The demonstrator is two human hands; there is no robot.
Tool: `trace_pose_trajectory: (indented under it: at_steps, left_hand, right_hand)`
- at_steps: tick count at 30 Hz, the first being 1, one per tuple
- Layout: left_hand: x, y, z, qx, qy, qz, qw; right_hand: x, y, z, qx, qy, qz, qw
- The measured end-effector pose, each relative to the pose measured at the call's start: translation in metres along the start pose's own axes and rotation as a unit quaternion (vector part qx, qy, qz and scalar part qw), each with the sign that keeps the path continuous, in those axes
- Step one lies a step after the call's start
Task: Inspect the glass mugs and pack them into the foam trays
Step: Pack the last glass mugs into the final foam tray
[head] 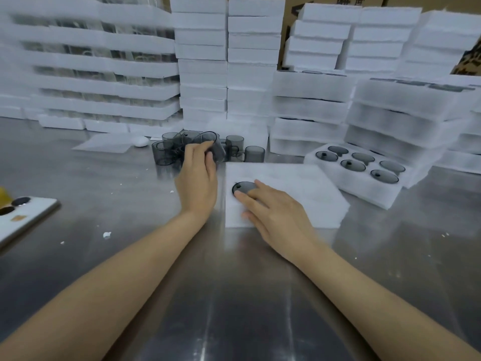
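Observation:
Several smoky grey glass mugs [235,147] stand clustered on the steel table behind my hands. My left hand [199,175] grips one tilted grey mug [214,147] at the cluster's front. A white foam tray [299,188] lies in front of me, with one mug [242,187] sunk in its left pocket. My right hand [276,214] rests on the tray with straight fingers touching that seated mug. A second foam tray [364,188] to the right holds several seated mugs.
Tall stacks of white foam trays [203,61] wall the back and right of the table. A phone [23,217] lies at the left edge, and a small white object [140,141] sits near a flat foam sheet [104,145]. Foam crumbs dot the steel surface.

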State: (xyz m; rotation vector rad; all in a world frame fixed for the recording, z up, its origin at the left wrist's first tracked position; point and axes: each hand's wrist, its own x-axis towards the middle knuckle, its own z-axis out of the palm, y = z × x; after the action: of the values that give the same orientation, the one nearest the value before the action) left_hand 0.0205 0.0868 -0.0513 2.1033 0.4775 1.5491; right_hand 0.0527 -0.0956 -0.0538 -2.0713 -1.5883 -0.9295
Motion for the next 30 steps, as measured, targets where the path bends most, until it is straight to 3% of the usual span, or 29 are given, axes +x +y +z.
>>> trace_pose_trajectory:
  at_steps: [5, 7, 9, 12, 16, 19, 23, 30]
  left_hand:
    - [-0.016, 0.017, -0.02, 0.007, 0.027, 0.076, 0.997]
    - [-0.015, 0.022, -0.026, 0.023, 0.054, 0.16, 0.985]
    - [-0.013, 0.027, -0.027, 0.046, 0.066, 0.273, 0.959]
    - [-0.011, 0.037, -0.023, 0.055, 0.063, 0.401, 0.912]
    - [-0.017, 0.045, -0.013, 0.06, 0.041, 0.494, 0.866]
    - [-0.02, 0.041, -0.009, 0.031, 0.028, 0.481, 0.876]
    - [-0.021, 0.039, -0.011, -0.04, -0.03, 0.336, 0.941]
    - [-0.018, 0.033, -0.019, 0.026, -0.083, 0.262, 0.961]
  right_hand:
    - [0.001, 0.004, 0.006, 0.073, 0.086, 0.043, 0.993]
    - [-0.002, 0.013, 0.003, 0.126, 0.134, 0.099, 0.978]
    - [-0.002, 0.023, -0.002, 0.164, 0.181, 0.135, 0.96]
    - [-0.001, 0.028, -0.005, 0.155, 0.199, 0.115, 0.961]
    - [-0.001, 0.025, -0.002, 0.135, 0.187, 0.077, 0.97]
    - [-0.002, 0.026, -0.002, 0.167, 0.181, 0.105, 0.964]
    - [-0.003, 0.028, -0.003, 0.261, 0.193, 0.195, 0.926]
    - [-0.005, 0.03, -0.006, 0.278, 0.176, 0.159, 0.931]
